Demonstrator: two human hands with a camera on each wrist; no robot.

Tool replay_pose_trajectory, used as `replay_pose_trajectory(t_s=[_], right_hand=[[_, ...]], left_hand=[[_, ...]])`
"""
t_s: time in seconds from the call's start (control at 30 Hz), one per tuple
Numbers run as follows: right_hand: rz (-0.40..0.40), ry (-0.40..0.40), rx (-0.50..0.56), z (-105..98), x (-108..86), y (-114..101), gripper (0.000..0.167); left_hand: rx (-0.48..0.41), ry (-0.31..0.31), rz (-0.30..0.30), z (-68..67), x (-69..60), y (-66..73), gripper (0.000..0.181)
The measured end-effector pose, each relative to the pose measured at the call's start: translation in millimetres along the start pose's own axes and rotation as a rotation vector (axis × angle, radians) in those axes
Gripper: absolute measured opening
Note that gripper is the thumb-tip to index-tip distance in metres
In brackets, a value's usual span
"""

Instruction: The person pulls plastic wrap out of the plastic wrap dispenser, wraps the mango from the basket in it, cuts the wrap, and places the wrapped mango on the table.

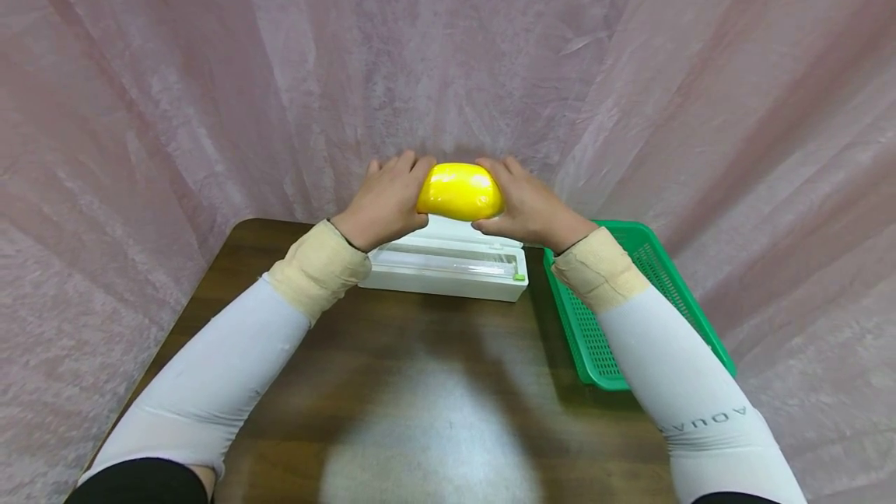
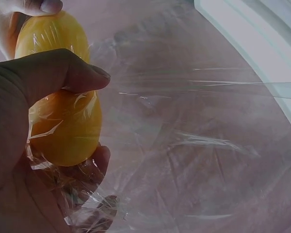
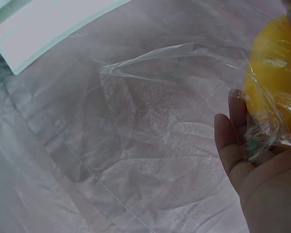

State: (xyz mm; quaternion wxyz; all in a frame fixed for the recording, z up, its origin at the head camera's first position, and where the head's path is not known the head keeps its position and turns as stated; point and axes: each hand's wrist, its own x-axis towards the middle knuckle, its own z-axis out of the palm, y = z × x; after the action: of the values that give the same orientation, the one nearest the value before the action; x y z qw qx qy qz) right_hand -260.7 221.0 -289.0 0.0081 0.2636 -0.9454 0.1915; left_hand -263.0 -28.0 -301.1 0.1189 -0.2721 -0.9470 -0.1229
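Observation:
A glossy yellow bell pepper (image 1: 460, 192), wrapped in clear cling film (image 2: 213, 141), is held up in the air between both hands. My left hand (image 1: 389, 201) grips its left end, the thumb across the near side and the fingers behind. At the other end, my right hand (image 1: 526, 207) holds it between thumb and fingers. Film bunches around the pepper's ends and stretches away from it in both wrist views. Behind and below the hands, a white cling film dispenser (image 1: 441, 285) sits on the table with its lid raised, partly hidden by the hands and pepper.
A clear roll (image 1: 448, 263) lies inside the dispenser, and a small green slider (image 1: 519, 278) is at its right end. On the right, a green plastic basket (image 1: 607, 379) stands partly under my forearm. Pink curtain (image 1: 448, 45) hangs behind the brown wooden table (image 1: 420, 379).

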Motion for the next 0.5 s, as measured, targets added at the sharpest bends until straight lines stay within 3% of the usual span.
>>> replay_pose_trajectory(t_s=[0.5], right_hand=[[-0.041, 0.001, -0.002, 6.1, -19.8, -8.5, 0.090]], left_hand=[[0.002, -0.008, 0.040, -6.4, -21.9, 10.0, 0.065]])
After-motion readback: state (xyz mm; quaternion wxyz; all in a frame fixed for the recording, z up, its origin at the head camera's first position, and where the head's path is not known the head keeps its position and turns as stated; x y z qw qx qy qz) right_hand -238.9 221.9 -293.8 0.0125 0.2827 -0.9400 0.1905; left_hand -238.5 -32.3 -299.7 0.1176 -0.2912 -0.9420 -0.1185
